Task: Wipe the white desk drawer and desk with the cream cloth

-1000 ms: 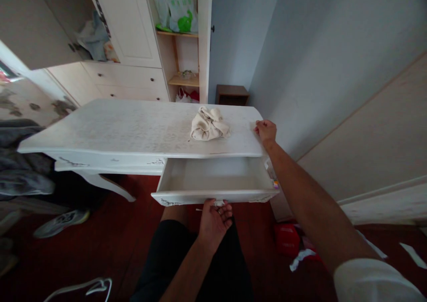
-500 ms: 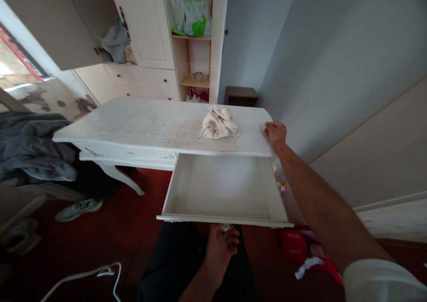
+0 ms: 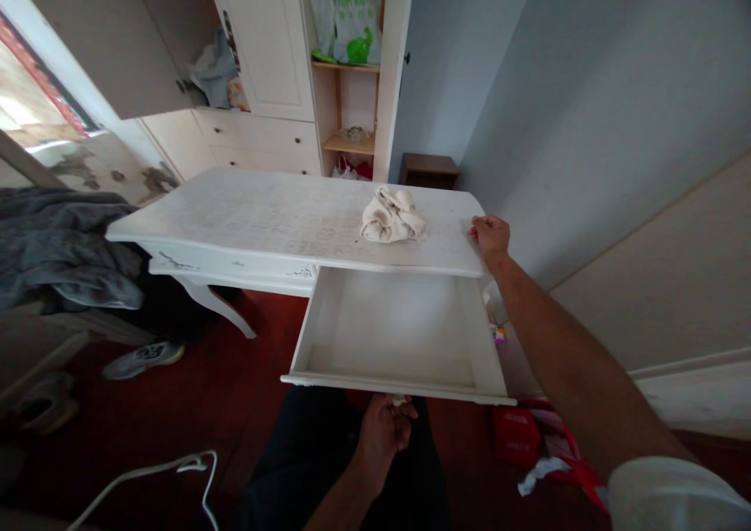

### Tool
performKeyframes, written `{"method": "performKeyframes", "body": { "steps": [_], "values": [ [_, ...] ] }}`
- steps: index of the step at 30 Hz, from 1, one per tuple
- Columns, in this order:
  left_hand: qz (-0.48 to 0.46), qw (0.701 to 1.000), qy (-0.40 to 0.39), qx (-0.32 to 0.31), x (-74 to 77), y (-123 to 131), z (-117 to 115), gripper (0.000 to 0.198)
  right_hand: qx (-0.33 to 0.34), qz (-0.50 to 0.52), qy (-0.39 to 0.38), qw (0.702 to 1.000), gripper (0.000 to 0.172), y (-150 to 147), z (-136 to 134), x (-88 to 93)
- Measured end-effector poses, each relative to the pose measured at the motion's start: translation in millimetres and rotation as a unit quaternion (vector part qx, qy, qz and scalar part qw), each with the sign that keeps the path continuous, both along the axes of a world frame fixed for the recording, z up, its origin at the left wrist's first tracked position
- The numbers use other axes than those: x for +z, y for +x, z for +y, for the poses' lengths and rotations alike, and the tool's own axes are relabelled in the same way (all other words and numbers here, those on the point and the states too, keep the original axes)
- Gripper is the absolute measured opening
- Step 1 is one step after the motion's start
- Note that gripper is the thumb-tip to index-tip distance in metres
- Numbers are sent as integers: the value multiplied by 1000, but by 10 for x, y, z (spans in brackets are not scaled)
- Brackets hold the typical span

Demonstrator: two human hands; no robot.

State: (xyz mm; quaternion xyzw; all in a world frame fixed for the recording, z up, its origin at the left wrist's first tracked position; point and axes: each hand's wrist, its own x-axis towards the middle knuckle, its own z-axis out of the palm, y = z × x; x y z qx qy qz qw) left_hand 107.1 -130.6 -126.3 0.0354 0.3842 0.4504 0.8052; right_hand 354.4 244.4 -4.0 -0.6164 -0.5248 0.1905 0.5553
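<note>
A white drawer [image 3: 328, 324] of the white desk [image 3: 252, 218] stands pulled far out, with nothing inside. My left hand [image 3: 384, 429] is below the drawer's front, fingers curled round its small knob. My right hand [image 3: 490, 235] rests on the desk's right edge, fingers bent down onto the top. A crumpled cream cloth [image 3: 392, 217] lies on the desk top just left of my right hand, apart from it.
Behind the desk stands a white wardrobe [image 3: 270, 54] with open shelves and plastic bags [image 3: 349, 15]. Grey clothes [image 3: 64, 245] are heaped at the left. A shoe [image 3: 144, 357] and a white hanger [image 3: 176, 472] lie on the red floor. Red packaging [image 3: 516, 433] lies under my right arm.
The drawer has come out toward me, from a little open to far out, drawn by my left hand. My right hand has stayed on the desk edge.
</note>
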Motion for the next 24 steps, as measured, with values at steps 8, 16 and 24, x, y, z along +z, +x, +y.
{"method": "performKeyframes", "body": {
  "steps": [8,16,24],
  "values": [
    [-33,999,-24,21,36,-2,9,30,-23,8,-10,1000,19,-45,-57,55],
    [-48,998,31,-26,-89,24,-103,53,-23,5,1,1000,22,-51,-71,62],
    [32,932,197,-303,360,-242,-294,54,-21,17,-6,1000,21,-58,-53,53]
  ]
}}
